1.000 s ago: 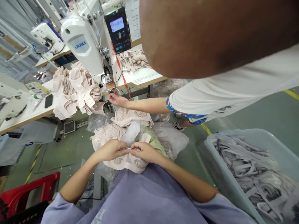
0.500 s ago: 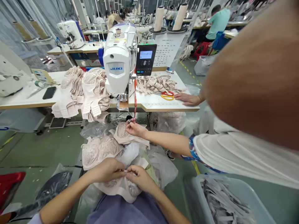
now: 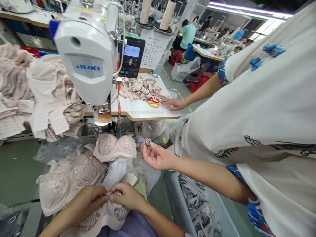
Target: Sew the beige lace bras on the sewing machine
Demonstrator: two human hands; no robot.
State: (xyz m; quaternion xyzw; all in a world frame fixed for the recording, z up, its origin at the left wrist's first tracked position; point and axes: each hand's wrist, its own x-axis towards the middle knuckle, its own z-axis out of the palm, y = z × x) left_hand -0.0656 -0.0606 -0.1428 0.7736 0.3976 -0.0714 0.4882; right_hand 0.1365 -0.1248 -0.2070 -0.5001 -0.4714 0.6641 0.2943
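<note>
Beige lace covers the bra (image 3: 92, 222) low in front of you, partly over your purple clothing. Your left hand (image 3: 86, 199) and right hand (image 3: 129, 197) come together at its upper edge, near the middle, the fingers of both closed in a pinch on the fabric. Just beyond your left hand lies a second bra (image 3: 70, 181), with another pale bra (image 3: 115, 148) farther forward, below the sewing machine (image 3: 85, 56). To your right, a co-worker's hand (image 3: 158, 158) holds up a small metal part (image 3: 147, 144); that person's other hand (image 3: 174, 104) rests on the bench (image 3: 153, 114), beside red-and-yellow scissors (image 3: 153, 103) and a heap of beige strips (image 3: 140, 88).
</note>
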